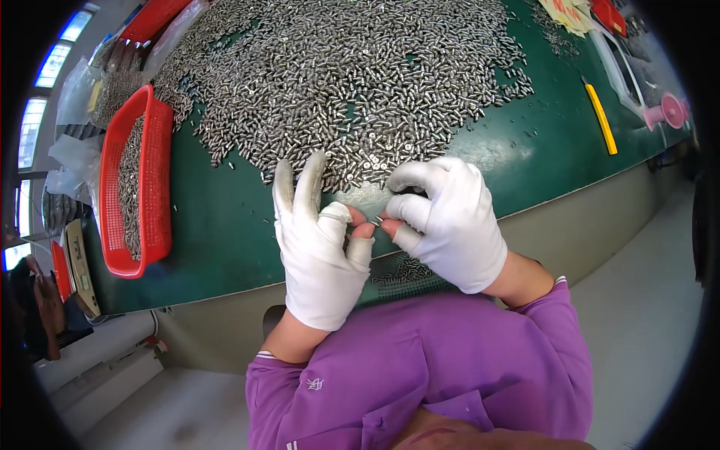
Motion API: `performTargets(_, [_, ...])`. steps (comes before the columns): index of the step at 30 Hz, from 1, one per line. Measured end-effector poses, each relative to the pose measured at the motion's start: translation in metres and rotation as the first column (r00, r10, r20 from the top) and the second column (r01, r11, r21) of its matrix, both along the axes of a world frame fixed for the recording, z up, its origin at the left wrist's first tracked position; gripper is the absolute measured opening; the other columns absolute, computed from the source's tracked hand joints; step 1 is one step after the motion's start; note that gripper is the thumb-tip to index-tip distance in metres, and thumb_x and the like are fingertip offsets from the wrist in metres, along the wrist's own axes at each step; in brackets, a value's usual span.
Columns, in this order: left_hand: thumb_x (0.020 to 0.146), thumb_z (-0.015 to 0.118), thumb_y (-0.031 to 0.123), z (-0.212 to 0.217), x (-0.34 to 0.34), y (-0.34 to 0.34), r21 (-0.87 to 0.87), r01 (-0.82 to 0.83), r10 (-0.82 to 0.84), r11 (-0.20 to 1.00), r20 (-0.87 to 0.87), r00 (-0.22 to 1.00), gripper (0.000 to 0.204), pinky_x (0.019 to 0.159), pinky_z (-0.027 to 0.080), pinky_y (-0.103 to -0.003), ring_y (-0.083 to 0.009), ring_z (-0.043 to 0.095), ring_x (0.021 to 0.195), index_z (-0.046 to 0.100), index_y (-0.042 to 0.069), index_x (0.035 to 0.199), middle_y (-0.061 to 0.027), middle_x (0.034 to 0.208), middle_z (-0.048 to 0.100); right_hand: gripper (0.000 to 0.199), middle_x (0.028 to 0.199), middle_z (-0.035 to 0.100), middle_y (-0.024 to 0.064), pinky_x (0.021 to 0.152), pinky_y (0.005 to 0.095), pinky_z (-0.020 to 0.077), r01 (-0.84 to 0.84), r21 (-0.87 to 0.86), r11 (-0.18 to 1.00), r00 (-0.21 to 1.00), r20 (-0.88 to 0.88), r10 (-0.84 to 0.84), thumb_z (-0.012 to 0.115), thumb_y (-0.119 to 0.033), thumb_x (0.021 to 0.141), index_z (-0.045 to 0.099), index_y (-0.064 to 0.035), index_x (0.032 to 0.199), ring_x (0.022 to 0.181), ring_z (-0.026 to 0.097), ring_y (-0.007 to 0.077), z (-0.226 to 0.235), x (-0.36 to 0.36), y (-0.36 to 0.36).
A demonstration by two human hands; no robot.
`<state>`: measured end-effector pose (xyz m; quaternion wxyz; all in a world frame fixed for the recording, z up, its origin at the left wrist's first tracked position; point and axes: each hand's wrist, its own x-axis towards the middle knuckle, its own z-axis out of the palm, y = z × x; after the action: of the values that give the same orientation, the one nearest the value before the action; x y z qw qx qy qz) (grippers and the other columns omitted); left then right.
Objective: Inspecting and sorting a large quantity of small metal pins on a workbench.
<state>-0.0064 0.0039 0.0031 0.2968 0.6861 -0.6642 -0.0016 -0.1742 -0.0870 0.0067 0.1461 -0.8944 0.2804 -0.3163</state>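
Left hand [319, 240] and right hand [457, 225] nearside of heap [330, 90], grips pinching a small metal part [378, 221]. Edge of bench [555, 161] beneath hands; room right of heap, toward yellow cutter [600, 118].

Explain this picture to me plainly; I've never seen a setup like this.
There is no robot here, just a person in white gloves whose bare fingertips poke out. One picture was taken, by a wide camera worn on the head and looking down, so straight edges bend. The left hand is on the picture's left, the right hand on its right. Their fingertips meet around a small metal piece; which hand grips it is too small to tell. On the green table lies a big heap of metal parts, with a red basket at left and a yellow knife at right.
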Motion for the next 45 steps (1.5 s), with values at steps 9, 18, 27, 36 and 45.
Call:
performTargets(9, [0.077, 0.077, 0.009, 0.000, 0.001, 0.008, -0.008, 0.008, -0.009, 1.000, -0.021, 1.000, 0.025, 0.108, 0.037, -0.065, -0.0590, 0.037, 0.138, 0.056, 0.006, 0.092, -0.0249, 0.150, 0.047, 0.015, 0.100, 0.063, -0.0028, 0.081, 0.0396, 0.0467, -0.036, 0.009, 0.999, 0.999, 0.037, 0.036, 0.080, -0.021, 0.069, 0.069, -0.0165, 0.079, 0.093, 0.059, 0.0241, 0.000, 0.004, 0.002])
performTargets(18, [0.073, 0.079, 0.008, -0.001, -0.001, 0.008, 0.020, -0.014, 0.014, 1.000, -0.038, 0.999, 0.027, 0.107, 0.038, -0.063, -0.0579, 0.038, 0.138, 0.058, 0.008, 0.091, -0.0219, 0.151, 0.048, 0.016, 0.100, 0.065, -0.0022, 0.079, 0.0402, 0.0470, -0.013, 0.013, 1.000, 1.000, 0.008, 0.013, 0.081, -0.021, 0.067, 0.069, -0.0167, 0.076, 0.092, 0.060, 0.0249, -0.002, 0.004, 0.009])
performTargets(27, [0.071, 0.079, 0.007, 0.003, -0.001, 0.006, 0.054, 0.005, -0.003, 0.999, -0.028, 1.000, 0.024, 0.109, 0.038, -0.062, -0.0570, 0.037, 0.139, 0.062, 0.009, 0.087, -0.0208, 0.151, 0.049, 0.023, 0.102, 0.067, -0.0024, 0.078, 0.0403, 0.0490, -0.002, 0.032, 0.999, 0.998, 0.062, 0.000, 0.086, -0.016, 0.062, 0.070, -0.0180, 0.078, 0.090, 0.061, 0.0255, -0.008, 0.001, 0.011])
performTargets(36, [0.072, 0.076, 0.002, 0.006, 0.004, 0.007, 0.098, 0.055, -0.046, 0.994, -0.090, 0.995, 0.023, 0.110, 0.037, -0.061, -0.0561, 0.036, 0.140, 0.062, 0.009, 0.088, -0.0204, 0.152, 0.047, 0.021, 0.103, 0.066, -0.0023, 0.078, 0.0403, 0.0479, 0.015, 0.023, 1.000, 0.999, 0.046, -0.016, 0.085, -0.017, 0.064, 0.071, -0.0190, 0.079, 0.090, 0.060, 0.0249, -0.007, -0.001, 0.013])
performTargets(45, [0.072, 0.077, 0.003, 0.005, 0.005, 0.008, 0.071, 0.061, -0.055, 0.996, -0.075, 0.996, 0.023, 0.109, 0.038, -0.061, -0.0554, 0.036, 0.140, 0.061, 0.009, 0.087, -0.0191, 0.151, 0.049, 0.023, 0.106, 0.065, -0.0023, 0.080, 0.0403, 0.0471, 0.025, -0.001, 1.000, 0.999, 0.029, -0.025, 0.085, -0.017, 0.065, 0.068, -0.0192, 0.080, 0.094, 0.059, 0.0256, -0.009, -0.004, 0.014])
